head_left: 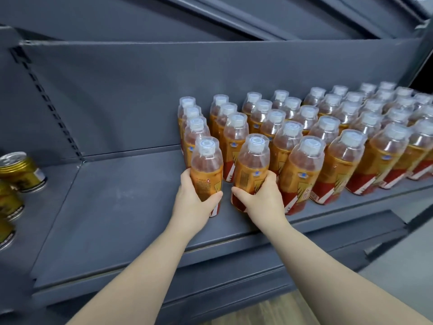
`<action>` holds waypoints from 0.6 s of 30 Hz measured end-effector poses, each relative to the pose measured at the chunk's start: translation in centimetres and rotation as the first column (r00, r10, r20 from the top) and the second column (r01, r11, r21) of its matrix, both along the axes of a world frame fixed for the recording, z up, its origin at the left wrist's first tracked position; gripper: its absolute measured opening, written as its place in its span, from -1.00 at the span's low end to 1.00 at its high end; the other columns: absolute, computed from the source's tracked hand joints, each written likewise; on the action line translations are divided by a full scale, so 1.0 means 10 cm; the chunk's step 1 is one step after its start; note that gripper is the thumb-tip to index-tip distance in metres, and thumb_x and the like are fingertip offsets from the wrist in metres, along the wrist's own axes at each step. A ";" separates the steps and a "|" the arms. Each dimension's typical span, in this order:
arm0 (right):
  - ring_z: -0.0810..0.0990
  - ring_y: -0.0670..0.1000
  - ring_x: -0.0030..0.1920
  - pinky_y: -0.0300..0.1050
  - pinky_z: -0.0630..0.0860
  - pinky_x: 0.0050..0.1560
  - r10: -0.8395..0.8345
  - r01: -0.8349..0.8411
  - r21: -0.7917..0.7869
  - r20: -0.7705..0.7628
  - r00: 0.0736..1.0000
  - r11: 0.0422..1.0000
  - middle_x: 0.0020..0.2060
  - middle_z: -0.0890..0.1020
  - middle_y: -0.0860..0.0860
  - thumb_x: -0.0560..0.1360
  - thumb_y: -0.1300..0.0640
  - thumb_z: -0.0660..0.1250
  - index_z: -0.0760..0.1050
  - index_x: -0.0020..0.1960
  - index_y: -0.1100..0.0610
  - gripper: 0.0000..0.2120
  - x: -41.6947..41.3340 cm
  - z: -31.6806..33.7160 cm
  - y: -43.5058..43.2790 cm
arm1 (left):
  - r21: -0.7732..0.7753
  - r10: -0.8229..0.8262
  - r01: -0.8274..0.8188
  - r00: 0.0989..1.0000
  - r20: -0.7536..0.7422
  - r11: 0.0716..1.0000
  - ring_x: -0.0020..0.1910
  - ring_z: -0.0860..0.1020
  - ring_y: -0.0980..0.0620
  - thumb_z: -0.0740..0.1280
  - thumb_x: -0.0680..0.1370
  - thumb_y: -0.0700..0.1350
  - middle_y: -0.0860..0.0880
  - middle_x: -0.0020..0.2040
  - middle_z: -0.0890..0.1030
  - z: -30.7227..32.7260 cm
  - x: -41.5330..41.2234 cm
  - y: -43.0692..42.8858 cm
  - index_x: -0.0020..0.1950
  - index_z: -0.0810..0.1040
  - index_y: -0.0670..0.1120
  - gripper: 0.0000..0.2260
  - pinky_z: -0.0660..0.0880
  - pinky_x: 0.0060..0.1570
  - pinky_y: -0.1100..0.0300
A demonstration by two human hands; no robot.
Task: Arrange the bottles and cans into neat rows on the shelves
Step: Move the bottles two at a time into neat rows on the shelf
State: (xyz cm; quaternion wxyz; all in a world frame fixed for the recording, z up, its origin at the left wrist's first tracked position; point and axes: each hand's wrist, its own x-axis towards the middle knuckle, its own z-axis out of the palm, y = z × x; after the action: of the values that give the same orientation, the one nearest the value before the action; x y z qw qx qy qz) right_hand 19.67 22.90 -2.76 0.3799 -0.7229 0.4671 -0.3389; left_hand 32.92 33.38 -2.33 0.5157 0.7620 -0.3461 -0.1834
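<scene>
Several orange-labelled drink bottles with clear caps stand in rows on a dark grey shelf [121, 207]. My left hand [192, 200] grips the front bottle of the leftmost row [207, 165] low on its body. My right hand [262, 198] grips the front bottle of the neighbouring row [254, 163] the same way. Both bottles stand upright at the front of the rows, close together. More rows of bottles [346, 141] run off to the right, reaching back to the shelf's rear wall.
Gold cans [22, 171] lie or lean on the adjoining shelf section at the far left. The left half of the bottle shelf is bare. Another shelf board [234, 15] hangs above, and wooden floor [269, 310] shows below.
</scene>
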 end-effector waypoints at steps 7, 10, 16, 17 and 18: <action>0.51 0.01 0.23 0.11 0.55 0.20 0.071 -0.072 -0.016 -0.033 0.997 0.997 0.22 0.48 -0.10 0.40 -0.14 0.50 0.19 0.42 -0.02 -0.27 -0.05 -0.07 -0.03 | 0.097 0.123 -0.136 0.984 0.132 0.986 0.39 0.34 -0.01 0.53 0.40 0.16 -0.01 0.37 0.34 -0.06 -0.12 0.01 0.55 0.15 0.09 -0.16 0.33 0.25 0.15; 0.52 0.02 0.24 0.10 0.54 0.21 0.116 -0.117 -0.009 -0.049 0.992 0.993 0.19 0.48 -0.13 0.45 -0.07 0.45 0.19 0.43 -0.04 -0.34 -0.11 -0.08 -0.04 | 0.146 0.158 -0.181 0.975 0.157 0.973 0.37 0.35 -0.06 0.55 0.37 0.18 -0.04 0.33 0.35 -0.01 -0.14 -0.02 0.55 0.14 0.09 -0.13 0.36 0.25 0.09; 0.53 0.04 0.21 0.01 0.55 0.13 0.082 -0.085 -0.023 -0.098 0.992 0.996 0.22 0.49 -0.06 0.39 -0.13 0.54 0.19 0.42 0.03 -0.23 -0.07 -0.06 -0.06 | 0.079 0.152 -0.153 0.988 0.015 0.985 0.23 0.47 0.04 0.55 0.45 -0.01 0.03 0.31 0.45 0.00 -0.10 0.00 0.44 0.18 0.01 -0.28 0.44 0.12 0.19; 0.54 0.06 0.20 0.03 0.55 0.12 0.073 -0.076 -0.024 -0.110 0.991 0.997 0.23 0.49 -0.03 0.37 -0.14 0.56 0.20 0.41 0.04 -0.21 -0.06 -0.06 -0.07 | 0.075 0.135 -0.135 0.991 0.000 0.988 0.20 0.47 0.07 0.54 0.46 -0.03 0.06 0.26 0.45 0.00 -0.08 0.01 0.37 0.18 0.02 -0.34 0.42 0.08 0.22; 0.54 0.07 0.19 0.05 0.55 0.11 0.067 -0.071 -0.026 -0.118 0.991 0.997 0.22 0.49 -0.01 0.35 -0.15 0.58 0.20 0.38 0.06 -0.20 -0.04 -0.06 -0.08 | 0.076 0.113 -0.112 0.994 -0.006 0.991 0.18 0.47 0.08 0.53 0.48 -0.04 0.08 0.23 0.45 0.00 -0.07 0.03 0.33 0.18 0.04 -0.39 0.40 0.06 0.23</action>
State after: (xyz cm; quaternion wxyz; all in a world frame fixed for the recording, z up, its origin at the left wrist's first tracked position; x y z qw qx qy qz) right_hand 19.29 22.06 -3.35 0.3523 -0.7629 0.4582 -0.2897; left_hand 32.23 33.64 -2.35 0.4979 0.7983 -0.2928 -0.1707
